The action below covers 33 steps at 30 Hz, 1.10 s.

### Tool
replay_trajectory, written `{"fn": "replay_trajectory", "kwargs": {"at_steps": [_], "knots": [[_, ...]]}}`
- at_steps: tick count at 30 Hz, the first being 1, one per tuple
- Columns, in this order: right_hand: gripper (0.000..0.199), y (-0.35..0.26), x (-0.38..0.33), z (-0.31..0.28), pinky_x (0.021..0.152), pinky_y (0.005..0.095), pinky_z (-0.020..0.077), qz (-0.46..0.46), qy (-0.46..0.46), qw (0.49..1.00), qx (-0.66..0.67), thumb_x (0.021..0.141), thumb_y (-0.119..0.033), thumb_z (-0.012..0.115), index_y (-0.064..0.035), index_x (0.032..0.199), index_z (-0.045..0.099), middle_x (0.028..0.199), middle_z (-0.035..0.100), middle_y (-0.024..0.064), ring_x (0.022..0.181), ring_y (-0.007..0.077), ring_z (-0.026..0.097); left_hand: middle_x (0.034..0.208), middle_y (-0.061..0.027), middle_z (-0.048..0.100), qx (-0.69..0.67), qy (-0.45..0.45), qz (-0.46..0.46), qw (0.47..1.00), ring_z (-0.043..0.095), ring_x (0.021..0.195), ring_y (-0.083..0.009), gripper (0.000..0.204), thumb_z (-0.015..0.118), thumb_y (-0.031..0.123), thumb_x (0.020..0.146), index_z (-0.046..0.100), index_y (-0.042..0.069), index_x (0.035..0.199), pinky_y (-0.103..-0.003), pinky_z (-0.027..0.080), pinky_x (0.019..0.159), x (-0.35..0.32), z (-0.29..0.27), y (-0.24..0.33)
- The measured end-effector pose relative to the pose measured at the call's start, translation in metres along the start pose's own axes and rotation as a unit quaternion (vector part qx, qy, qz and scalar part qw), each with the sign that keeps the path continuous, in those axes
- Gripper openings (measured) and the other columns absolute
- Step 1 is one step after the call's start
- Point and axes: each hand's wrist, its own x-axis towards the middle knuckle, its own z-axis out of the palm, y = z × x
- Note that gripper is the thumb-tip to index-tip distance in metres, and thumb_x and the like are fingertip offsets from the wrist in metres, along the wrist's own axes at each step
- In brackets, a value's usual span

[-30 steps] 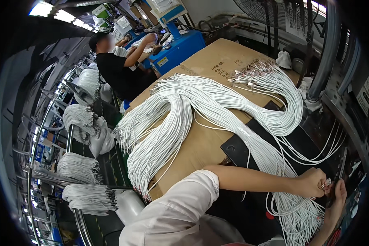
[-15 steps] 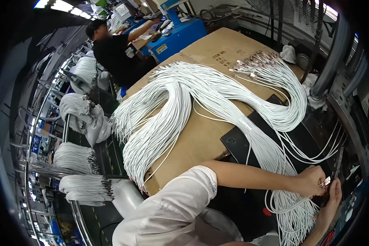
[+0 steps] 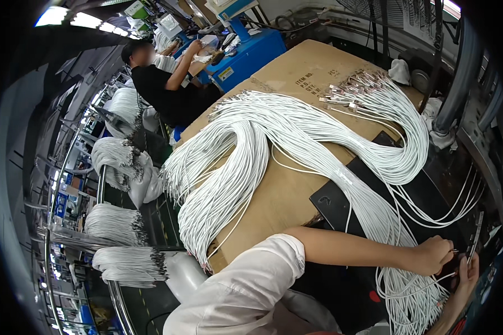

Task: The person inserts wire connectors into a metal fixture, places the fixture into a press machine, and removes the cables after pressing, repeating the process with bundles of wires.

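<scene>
My left hand (image 3: 433, 255) is closed in a fist at the right. A small dark, metallic tip shows at its fingertips, too small to name. Just to the right and lower, my right hand (image 3: 467, 274) has its fingers bent and pressed together around a thin white cable (image 3: 442, 278), which runs in from below my left wrist. A narrow metal strip (image 3: 475, 237) stands just above the right fingertips. Under my left forearm hangs a thick bundle of white cables (image 3: 369, 209), its lower end spreading beside my right wrist.
More white cable bundles (image 3: 223, 178) lie on a brown cardboard sheet (image 3: 290, 195), with connector ends (image 3: 363, 92) at the far right. Cable bundles hang on a metal rack (image 3: 101, 187) at the left. A person in black (image 3: 162, 86) sits by a blue bench (image 3: 257, 56).
The view has shifted, so the scene sits slightly lower and farther right. The pale connector that showed between my hands is out of sight. The seated person's arm has moved.
</scene>
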Motion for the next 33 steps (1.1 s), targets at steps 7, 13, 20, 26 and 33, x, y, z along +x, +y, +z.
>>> {"fn": "replay_trajectory", "kwargs": {"at_steps": [7, 13, 20, 26, 33], "knots": [[0.021, 0.011, 0.002, -0.013, 0.047, 0.0205, 0.0196, 0.015, -0.079, 0.996, -0.041, 0.101, -0.024, 0.059, -0.0081, 0.115, 0.063, 0.07, 0.047, -0.0075, 0.054, -0.0005, 0.031, 0.055, -0.0174, 0.063, 0.027, -0.059, 0.01, 0.998, 0.067, 0.053, -0.0297, 0.035, 0.053, 0.011, 0.097, 0.06, -0.006, 0.068, -0.037, 0.051, 0.051, -0.003, -0.003, 0.019], [0.028, -0.002, -0.007, 0.002, 0.047, 0.0206, 0.0194, 0.038, -0.019, 0.998, 0.053, 0.105, -0.032, 0.051, -0.009, 0.114, 0.063, 0.064, 0.041, -0.0075, 0.051, 0.0008, 0.026, 0.056, -0.0211, 0.061, 0.103, -0.026, 0.093, 0.99, 0.063, 0.052, -0.0346, 0.037, 0.056, 0.011, 0.096, 0.059, -0.005, 0.064, -0.04, 0.049, 0.051, -0.001, 0.004, 0.008], [0.025, -0.019, -0.016, 0.035, 0.045, 0.0205, 0.0192, 0.05, 0.14, 0.988, 0.047, 0.105, -0.031, 0.051, -0.0093, 0.109, 0.061, 0.064, 0.042, -0.0069, 0.048, 0.001, 0.025, 0.054, -0.02, 0.058, 0.058, 0.061, 0.085, 0.993, 0.059, 0.05, -0.0357, 0.038, 0.057, 0.014, 0.095, 0.059, -0.004, 0.062, -0.042, 0.046, 0.051, -0.002, 0.004, 0.019], [0.016, 0.003, -0.005, -0.006, 0.044, 0.0199, 0.0175, -0.015, -0.058, 0.997, 0.039, 0.1, -0.022, 0.062, -0.0074, 0.104, 0.059, 0.068, 0.047, -0.0067, 0.05, -0.001, 0.03, 0.054, -0.0182, 0.059, 0.058, -0.047, 0.108, 0.991, 0.06, 0.049, -0.0325, 0.04, 0.055, 0.015, 0.096, 0.06, -0.004, 0.061, -0.04, 0.046, 0.052, 0.0, -0.003, 0.018], [0.015, 0.0, -0.004, -0.019, 0.047, 0.0195, 0.0196, -0.031, -0.116, 0.993, -0.002, 0.097, -0.017, 0.064, -0.0049, 0.104, 0.059, 0.072, 0.051, -0.0065, 0.053, -0.0012, 0.033, 0.054, -0.0134, 0.064, -0.007, -0.105, 0.061, 0.993, 0.063, 0.044, -0.0227, 0.042, 0.053, 0.016, 0.098, 0.062, -0.004, 0.063, -0.033, 0.048, 0.046, -0.002, -0.009, 0.025]]}}
